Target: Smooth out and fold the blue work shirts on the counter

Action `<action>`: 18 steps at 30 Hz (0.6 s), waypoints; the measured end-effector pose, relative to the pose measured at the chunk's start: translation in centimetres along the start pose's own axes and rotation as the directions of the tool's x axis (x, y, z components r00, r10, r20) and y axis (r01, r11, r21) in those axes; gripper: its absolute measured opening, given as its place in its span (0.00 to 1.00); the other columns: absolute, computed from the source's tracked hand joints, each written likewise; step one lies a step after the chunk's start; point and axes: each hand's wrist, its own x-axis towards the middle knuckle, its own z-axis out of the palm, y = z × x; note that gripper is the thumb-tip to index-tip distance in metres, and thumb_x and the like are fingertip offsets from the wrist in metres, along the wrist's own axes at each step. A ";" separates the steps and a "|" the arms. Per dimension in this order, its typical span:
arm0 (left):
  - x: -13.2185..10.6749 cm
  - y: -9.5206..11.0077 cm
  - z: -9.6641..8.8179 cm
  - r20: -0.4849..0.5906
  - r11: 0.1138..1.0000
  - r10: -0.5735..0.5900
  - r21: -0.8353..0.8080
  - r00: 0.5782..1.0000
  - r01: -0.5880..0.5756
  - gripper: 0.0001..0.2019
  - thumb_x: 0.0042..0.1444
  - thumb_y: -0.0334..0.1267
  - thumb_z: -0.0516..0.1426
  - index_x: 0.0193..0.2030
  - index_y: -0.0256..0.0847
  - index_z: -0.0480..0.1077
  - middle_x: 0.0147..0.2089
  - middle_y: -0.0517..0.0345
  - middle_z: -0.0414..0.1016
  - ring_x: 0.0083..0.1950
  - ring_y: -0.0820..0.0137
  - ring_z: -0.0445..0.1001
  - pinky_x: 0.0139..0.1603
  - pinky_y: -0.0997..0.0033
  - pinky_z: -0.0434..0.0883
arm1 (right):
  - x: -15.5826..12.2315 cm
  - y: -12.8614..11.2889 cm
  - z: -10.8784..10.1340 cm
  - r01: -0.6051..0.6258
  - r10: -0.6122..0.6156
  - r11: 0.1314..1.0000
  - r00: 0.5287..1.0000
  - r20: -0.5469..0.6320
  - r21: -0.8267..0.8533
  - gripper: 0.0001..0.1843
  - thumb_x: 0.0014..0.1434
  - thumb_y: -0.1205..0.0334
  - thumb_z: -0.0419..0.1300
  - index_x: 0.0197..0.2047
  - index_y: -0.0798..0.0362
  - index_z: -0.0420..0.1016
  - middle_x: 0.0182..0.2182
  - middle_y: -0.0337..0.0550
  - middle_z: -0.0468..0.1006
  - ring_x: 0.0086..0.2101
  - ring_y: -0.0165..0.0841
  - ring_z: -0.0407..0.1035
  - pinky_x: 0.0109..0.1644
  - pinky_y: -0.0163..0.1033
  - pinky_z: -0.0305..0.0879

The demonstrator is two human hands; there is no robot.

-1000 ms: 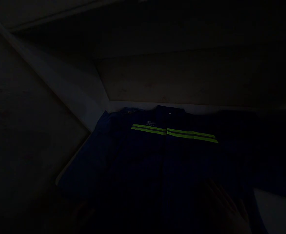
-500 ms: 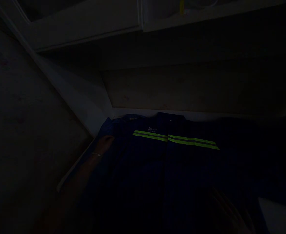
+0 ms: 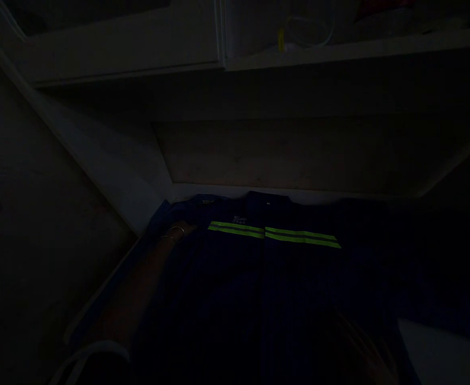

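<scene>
A dark blue work jacket [image 3: 235, 278] lies spread out, front side up, with its collar at the far edge. Yellow-green reflective bands [image 3: 302, 238] cross its chest, and small white lettering sits above the left-hand band. My left hand [image 3: 184, 230], with thin bracelets at the wrist, rests on the jacket near the shoulder on the left side. Its thumb points out to the right; the other fingers are hard to make out in the dark. Low on the right, my right hand [image 3: 365, 347] lies over the jacket with its fingers stretched out, very dim.
The scene is very dark. A cabinet [image 3: 130, 45] and an open shelf [image 3: 339, 53] overhang the far side; a yellow item [image 3: 280, 40] stands on the shelf. A side panel [image 3: 110, 144] bounds the left. A pale flat surface [image 3: 443, 350] shows at lower right.
My left hand has moved right, further onto the jacket's shoulder area, and lies lower against the cloth. My right hand stays over the jacket. The view has shifted slightly.
</scene>
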 end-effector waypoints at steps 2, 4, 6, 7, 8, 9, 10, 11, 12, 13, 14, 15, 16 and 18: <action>-0.1 -0.2 0.2 0.005 1.000 0.006 0.025 1.000 -0.006 0.23 0.57 0.52 0.56 0.46 0.34 0.78 0.52 0.37 0.79 0.52 0.54 0.78 0.43 0.68 0.72 | 0.0 0.0 0.0 -0.012 0.012 1.000 1.000 -0.002 -0.007 0.24 0.59 0.53 0.51 0.58 0.32 0.73 0.62 0.40 0.70 0.57 0.51 0.67 0.60 0.74 0.48; -0.4 -0.7 0.3 -0.011 0.999 0.005 0.052 1.000 -0.004 0.23 0.56 0.50 0.56 0.50 0.33 0.77 0.57 0.35 0.76 0.57 0.52 0.76 0.46 0.66 0.72 | -0.1 0.0 0.1 -0.009 0.009 1.000 1.000 0.003 -0.013 0.25 0.59 0.54 0.51 0.58 0.32 0.73 0.62 0.40 0.69 0.57 0.51 0.67 0.60 0.74 0.48; -0.7 -1.1 0.4 -0.015 0.998 -0.006 0.069 1.000 0.007 0.24 0.57 0.50 0.56 0.51 0.32 0.77 0.58 0.33 0.74 0.58 0.50 0.75 0.47 0.65 0.72 | -0.2 -0.1 0.1 -0.006 0.006 1.000 1.000 0.003 -0.012 0.25 0.59 0.55 0.51 0.59 0.32 0.72 0.63 0.39 0.68 0.58 0.51 0.66 0.60 0.74 0.47; -0.8 -1.3 0.5 -0.010 0.997 -0.011 0.071 1.000 0.012 0.24 0.57 0.50 0.56 0.50 0.32 0.77 0.58 0.32 0.75 0.57 0.50 0.75 0.47 0.65 0.72 | -0.2 -0.2 0.0 -0.006 0.006 1.000 1.000 0.004 -0.010 0.25 0.59 0.55 0.51 0.59 0.32 0.73 0.63 0.39 0.68 0.58 0.51 0.65 0.61 0.74 0.47; -1.0 -1.5 0.5 -0.002 0.998 -0.016 0.068 1.000 0.016 0.24 0.57 0.50 0.56 0.50 0.32 0.77 0.57 0.33 0.75 0.56 0.50 0.76 0.46 0.66 0.72 | -0.2 -0.3 -0.1 -0.006 0.007 1.000 1.000 0.008 -0.006 0.25 0.59 0.54 0.50 0.58 0.32 0.73 0.63 0.39 0.68 0.59 0.51 0.64 0.61 0.73 0.46; -1.1 -1.6 0.6 0.010 0.998 -0.019 0.062 1.000 0.019 0.23 0.57 0.50 0.55 0.49 0.33 0.77 0.55 0.34 0.76 0.54 0.52 0.77 0.44 0.67 0.73 | -0.2 -0.4 -0.2 -0.010 0.010 1.000 1.000 0.010 -0.002 0.25 0.60 0.54 0.50 0.58 0.33 0.73 0.63 0.39 0.68 0.60 0.51 0.63 0.62 0.73 0.45; -1.2 -1.8 0.6 0.025 0.998 -0.022 0.053 0.999 0.021 0.22 0.57 0.50 0.55 0.47 0.33 0.78 0.53 0.35 0.78 0.52 0.54 0.78 0.42 0.68 0.73 | -0.1 -0.5 -0.3 -0.012 0.012 1.000 1.000 0.013 0.001 0.25 0.60 0.54 0.50 0.58 0.33 0.73 0.63 0.39 0.68 0.60 0.51 0.63 0.62 0.73 0.45; -1.4 -2.0 0.6 0.042 0.999 -0.024 0.043 0.999 0.023 0.21 0.57 0.49 0.55 0.46 0.34 0.78 0.50 0.38 0.80 0.48 0.56 0.80 0.39 0.70 0.72 | -0.1 -0.6 -0.5 -0.010 0.010 1.000 1.000 0.012 0.004 0.25 0.60 0.53 0.50 0.58 0.33 0.73 0.63 0.39 0.68 0.60 0.51 0.63 0.62 0.73 0.45; -1.6 -2.2 0.7 0.059 0.999 -0.028 0.034 0.998 0.026 0.20 0.57 0.49 0.56 0.44 0.35 0.79 0.47 0.40 0.81 0.45 0.58 0.81 0.37 0.71 0.72 | -0.1 -0.6 -0.6 -0.009 0.009 1.000 1.000 0.008 0.007 0.25 0.60 0.53 0.50 0.58 0.33 0.73 0.63 0.39 0.68 0.59 0.52 0.64 0.62 0.73 0.45; -1.7 -2.4 0.6 0.072 0.999 -0.032 0.029 0.997 0.030 0.19 0.56 0.49 0.56 0.42 0.35 0.79 0.44 0.41 0.82 0.42 0.59 0.81 0.36 0.71 0.72 | 0.0 -0.7 -0.7 -0.008 0.008 1.000 1.000 0.000 0.009 0.24 0.60 0.52 0.49 0.57 0.33 0.74 0.62 0.39 0.69 0.59 0.52 0.64 0.61 0.74 0.45; -1.9 -2.6 0.6 0.075 0.999 -0.035 0.029 0.997 0.033 0.19 0.56 0.50 0.56 0.40 0.35 0.79 0.41 0.41 0.83 0.40 0.59 0.81 0.36 0.70 0.72 | 0.0 -0.7 -0.7 -0.010 0.010 1.000 1.000 -0.005 0.010 0.24 0.59 0.52 0.49 0.57 0.33 0.74 0.62 0.40 0.69 0.58 0.53 0.64 0.61 0.74 0.45; -2.1 -2.8 0.6 0.066 0.999 -0.038 0.034 0.997 0.036 0.20 0.55 0.51 0.57 0.39 0.35 0.80 0.41 0.41 0.82 0.41 0.57 0.81 0.37 0.69 0.73 | 0.1 -0.7 -0.8 -0.009 0.009 1.000 1.000 -0.011 0.010 0.24 0.59 0.52 0.49 0.57 0.34 0.75 0.62 0.40 0.69 0.58 0.53 0.65 0.61 0.74 0.46; -2.2 -3.0 0.5 0.046 0.998 -0.039 0.042 0.998 0.037 0.20 0.55 0.53 0.58 0.38 0.36 0.80 0.42 0.39 0.82 0.44 0.55 0.81 0.40 0.67 0.73 | 0.1 -0.7 -0.8 -0.005 0.005 1.000 1.000 -0.015 0.010 0.24 0.59 0.52 0.49 0.56 0.34 0.75 0.62 0.40 0.70 0.58 0.53 0.65 0.61 0.74 0.46; -2.4 -3.4 0.5 -0.007 0.998 -0.040 0.055 0.999 0.040 0.22 0.53 0.55 0.59 0.37 0.35 0.79 0.45 0.34 0.81 0.51 0.48 0.78 0.46 0.61 0.74 | 0.2 -0.6 -0.8 0.005 -0.005 1.000 1.000 -0.016 0.014 0.24 0.60 0.53 0.49 0.56 0.34 0.75 0.62 0.40 0.70 0.59 0.52 0.64 0.61 0.74 0.47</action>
